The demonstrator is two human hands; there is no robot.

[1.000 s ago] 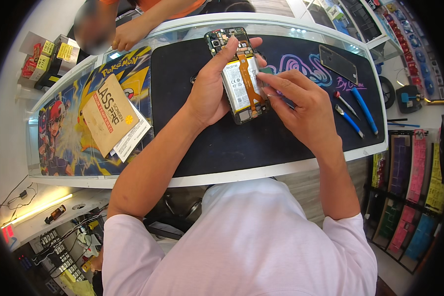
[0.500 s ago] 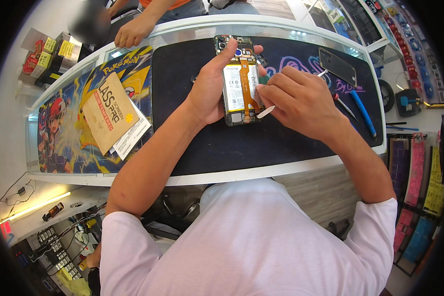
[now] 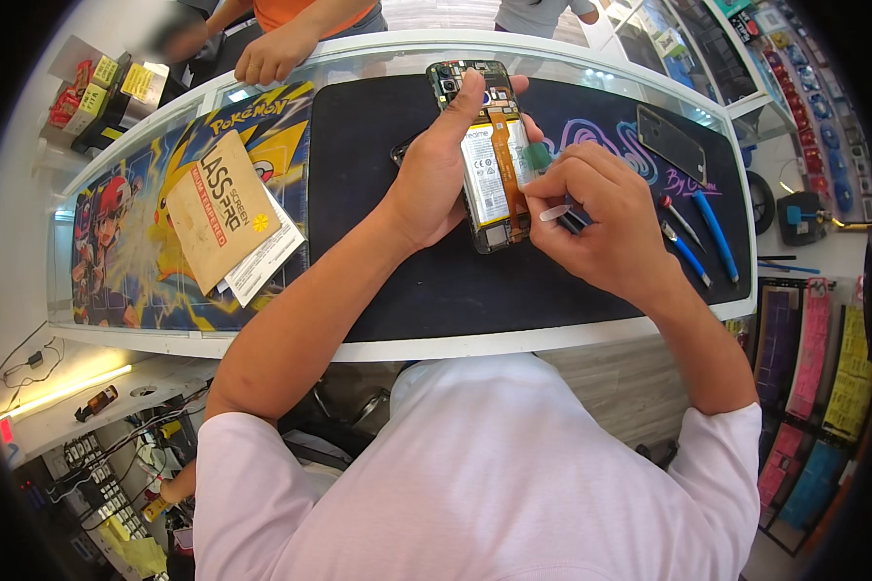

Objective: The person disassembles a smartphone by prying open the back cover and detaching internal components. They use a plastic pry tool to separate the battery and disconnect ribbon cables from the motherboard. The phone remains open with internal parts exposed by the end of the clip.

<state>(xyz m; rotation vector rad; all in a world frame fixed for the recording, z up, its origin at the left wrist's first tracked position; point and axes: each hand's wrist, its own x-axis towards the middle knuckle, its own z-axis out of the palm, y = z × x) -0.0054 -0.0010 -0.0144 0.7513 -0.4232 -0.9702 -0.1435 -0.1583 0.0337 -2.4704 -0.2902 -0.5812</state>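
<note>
My left hand (image 3: 434,182) is wrapped round an opened smartphone (image 3: 486,172), its thumb along the upper edge. The phone's back is off, baring the white-labelled battery (image 3: 484,165) and an orange flex cable (image 3: 505,160). Over the phone's right edge, my right hand (image 3: 599,208) is closed in a pinch beside the battery. A thin tool with a rounded whitish tip (image 3: 555,212) sticks out of that hand. At its fingertips shows a translucent green film (image 3: 534,156); whether the fingers grip the film I cannot tell.
On the black mat (image 3: 388,300) lie a dark phone back cover (image 3: 670,143), a red-and-white screwdriver (image 3: 681,223), a short blue tool (image 3: 688,256) and a longer blue one (image 3: 715,237). A cardboard envelope (image 3: 225,213) lies left. Another person's hand (image 3: 267,58) rests on the far edge.
My right hand has turned slightly, and more of the green film shows beside the battery. The short blue tool has come into sight. A person in grey now stands at the far side.
</note>
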